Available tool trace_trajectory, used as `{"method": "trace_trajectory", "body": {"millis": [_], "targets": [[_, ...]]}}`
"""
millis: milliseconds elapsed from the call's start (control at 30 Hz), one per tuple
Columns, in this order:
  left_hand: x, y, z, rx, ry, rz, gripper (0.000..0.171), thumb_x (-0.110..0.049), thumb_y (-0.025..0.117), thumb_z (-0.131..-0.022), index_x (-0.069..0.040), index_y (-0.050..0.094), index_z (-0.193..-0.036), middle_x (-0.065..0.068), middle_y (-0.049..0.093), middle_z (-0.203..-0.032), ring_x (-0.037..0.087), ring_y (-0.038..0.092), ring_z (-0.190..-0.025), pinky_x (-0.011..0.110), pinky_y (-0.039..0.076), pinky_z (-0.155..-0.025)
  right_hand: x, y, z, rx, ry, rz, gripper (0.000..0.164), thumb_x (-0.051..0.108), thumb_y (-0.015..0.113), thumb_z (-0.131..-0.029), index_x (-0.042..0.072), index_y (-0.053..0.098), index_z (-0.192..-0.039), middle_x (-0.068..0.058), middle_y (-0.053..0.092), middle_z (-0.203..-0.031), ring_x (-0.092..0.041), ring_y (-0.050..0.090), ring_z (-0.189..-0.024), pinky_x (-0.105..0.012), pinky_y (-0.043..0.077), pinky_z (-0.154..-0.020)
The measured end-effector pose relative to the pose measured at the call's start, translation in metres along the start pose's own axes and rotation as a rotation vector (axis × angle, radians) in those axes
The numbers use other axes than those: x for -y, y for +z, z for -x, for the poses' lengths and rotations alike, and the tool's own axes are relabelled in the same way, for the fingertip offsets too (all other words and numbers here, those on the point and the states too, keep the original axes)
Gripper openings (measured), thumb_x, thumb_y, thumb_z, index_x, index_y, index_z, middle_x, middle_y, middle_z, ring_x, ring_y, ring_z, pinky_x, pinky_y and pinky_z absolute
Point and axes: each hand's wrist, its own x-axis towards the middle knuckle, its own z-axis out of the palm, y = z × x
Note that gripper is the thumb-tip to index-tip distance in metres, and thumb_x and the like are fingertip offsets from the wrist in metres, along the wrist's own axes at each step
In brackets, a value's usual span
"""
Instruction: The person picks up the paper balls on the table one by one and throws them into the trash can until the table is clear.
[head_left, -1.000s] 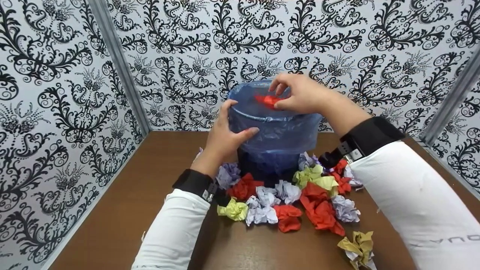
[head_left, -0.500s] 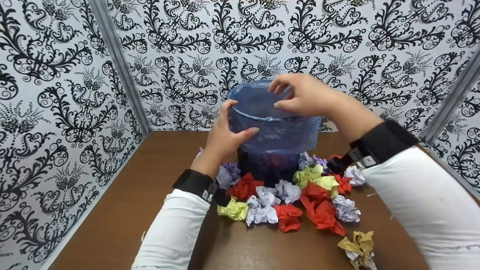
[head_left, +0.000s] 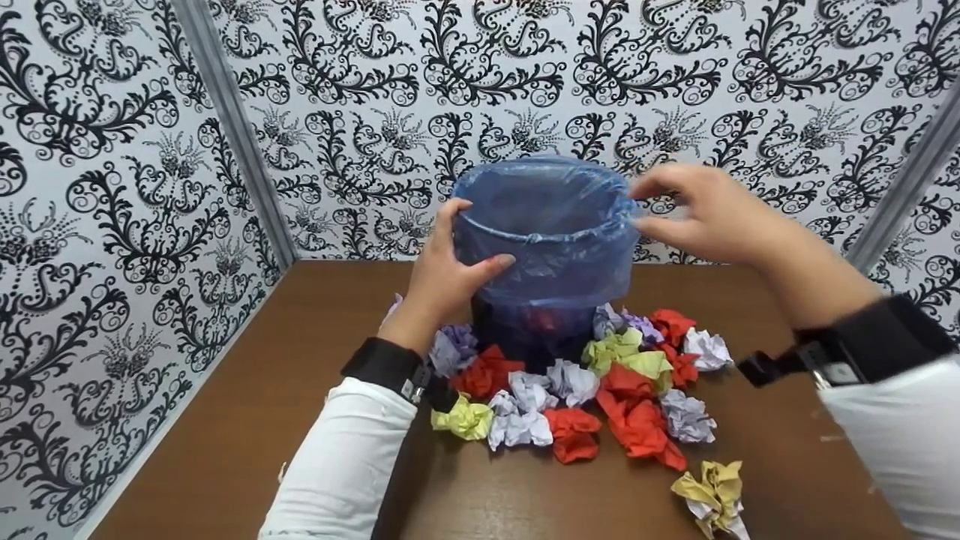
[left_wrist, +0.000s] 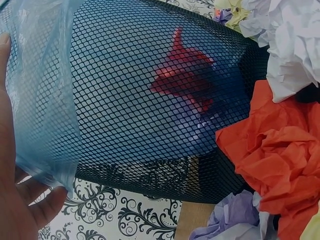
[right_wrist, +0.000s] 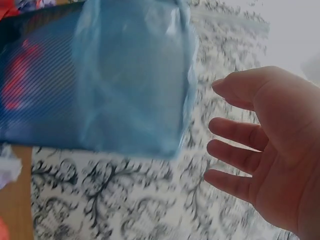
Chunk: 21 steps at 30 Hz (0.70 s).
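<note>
A black mesh wastebasket (left_wrist: 125, 100) stands on the table, lined with a translucent blue plastic bag (head_left: 547, 270) folded over its rim. My left hand (head_left: 450, 266) grips the basket's left side through the bag, one finger at the rim and the thumb across the front. Just right of the rim, my right hand (head_left: 705, 214) is held up with nothing in it; the right wrist view shows its spread, slightly bent fingers apart from the bag. Through the mesh, a red crumpled paper (left_wrist: 185, 75) and a paler one show at the bottom of the basket.
Several crumpled papers lie around the basket's base, among them a red one (head_left: 641, 420), a yellow-green one (head_left: 463, 418) and a white one (head_left: 706, 350). A mustard paper ball (head_left: 712, 495) lies nearer on the brown table (head_left: 315, 360). Patterned walls stand behind and left.
The red crumpled paper that my right hand held over the opening has dropped into the basket. My right hand has moved right, past the rim. The left hand has kept its grip.
</note>
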Motion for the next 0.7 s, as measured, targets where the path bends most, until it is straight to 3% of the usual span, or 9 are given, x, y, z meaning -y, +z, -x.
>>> {"method": "trace_trajectory", "body": {"millis": [167,400,567,700], "targets": [[0.000,0.001,-0.001,0.007,-0.005,-0.008,0.095,-0.075,0.083,-0.064,-0.050,0.033,-0.141,0.003,0.053,-0.145,0.026,0.060,-0.123,0.051,0.051,-0.104,-0.035,0.008,0.032,0.004,0.104,0.004,0.038,0.024,0.076,-0.093,0.010,0.064,-0.127,-0.010,0.066,-0.131,-0.032,0.061,-0.120,-0.060,0.050,-0.102],[0.002,0.002,-0.003,0.002,0.016,-0.003,0.093,-0.072,0.084,-0.067,-0.046,0.034,-0.141,0.003,0.057,-0.142,0.024,0.061,-0.121,0.049,0.051,-0.102,-0.086,0.043,0.077,0.073,0.234,-0.071,0.043,0.016,0.074,-0.093,0.006,0.061,-0.133,-0.020,0.060,-0.140,-0.045,0.053,-0.130,-0.068,0.040,-0.111],[0.002,0.004,-0.004,-0.003,0.019,0.001,0.091,-0.067,0.086,-0.069,-0.044,0.035,-0.141,0.005,0.059,-0.138,0.025,0.061,-0.120,0.048,0.051,-0.100,-0.115,0.071,0.110,0.105,0.332,-0.119,0.045,0.018,0.072,-0.094,0.007,0.059,-0.136,-0.022,0.057,-0.143,-0.046,0.052,-0.129,-0.067,0.046,-0.105],[0.003,0.003,-0.004,-0.004,0.019,0.008,0.092,-0.066,0.086,-0.068,-0.045,0.035,-0.141,0.004,0.058,-0.140,0.025,0.061,-0.121,0.048,0.051,-0.101,-0.129,0.087,0.126,0.134,0.371,-0.140,0.050,0.020,0.074,-0.093,0.004,0.057,-0.137,-0.024,0.056,-0.141,-0.048,0.052,-0.128,-0.067,0.048,-0.102]]}}
